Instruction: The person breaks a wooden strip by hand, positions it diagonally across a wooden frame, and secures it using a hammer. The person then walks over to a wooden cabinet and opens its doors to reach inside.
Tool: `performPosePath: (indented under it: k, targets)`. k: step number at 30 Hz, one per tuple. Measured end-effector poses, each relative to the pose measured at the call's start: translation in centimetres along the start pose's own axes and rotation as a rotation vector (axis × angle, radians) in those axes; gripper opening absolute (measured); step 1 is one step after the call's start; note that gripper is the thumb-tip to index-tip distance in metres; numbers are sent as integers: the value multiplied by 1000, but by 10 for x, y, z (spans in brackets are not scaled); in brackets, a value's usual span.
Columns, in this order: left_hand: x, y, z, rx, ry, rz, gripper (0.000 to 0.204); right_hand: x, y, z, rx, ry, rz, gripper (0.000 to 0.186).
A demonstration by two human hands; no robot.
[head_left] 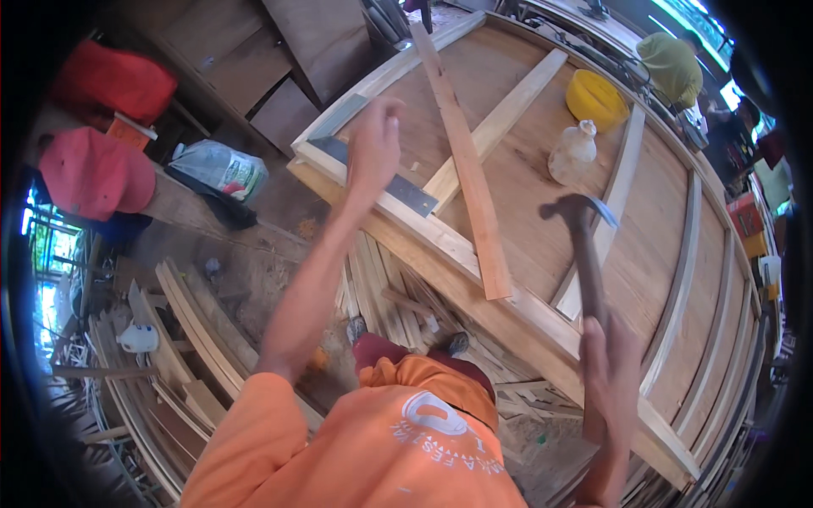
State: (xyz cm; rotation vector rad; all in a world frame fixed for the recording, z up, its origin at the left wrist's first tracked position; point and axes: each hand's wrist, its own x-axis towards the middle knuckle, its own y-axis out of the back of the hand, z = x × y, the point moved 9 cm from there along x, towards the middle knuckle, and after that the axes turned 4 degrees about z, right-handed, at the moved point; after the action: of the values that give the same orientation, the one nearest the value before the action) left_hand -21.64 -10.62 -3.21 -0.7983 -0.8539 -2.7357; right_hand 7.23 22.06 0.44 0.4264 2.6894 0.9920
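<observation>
My right hand (608, 360) is wrapped around the handle of a claw hammer (583, 245), its head raised over the wooden panel frame. Over the frame's near left corner is my left hand (375, 148), its fingers curled together; whatever they may hold is too small to make out. Beneath that hand a dark metal square (412, 196) lies along the edge of the frame (542, 326), partly covered by my wrist. A loose wooden strip (467, 173) rests slantwise across the frame, to the right of my left hand.
On the panel stand a whitish plastic bottle (573, 154) and a yellow bowl (595, 99). Wood offcuts (381, 284) cover the floor below. A red cap (97, 175) and a clear plastic jug (222, 167) sit at left. Another person (671, 68) bends over at far right.
</observation>
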Motion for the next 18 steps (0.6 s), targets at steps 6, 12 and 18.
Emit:
performPosePath:
  k: [6,12,18]
  targets:
    - [-29,-24,-76,270,-243,-937,39,20,-8,1,39,216,-24,29]
    - [16,-45,-60,170,-203,-974,34,-16,5,43,282,28,-17,33]
    - [86,10,35,153,-707,-397,32,-65,78,96,326,-122,321,34]
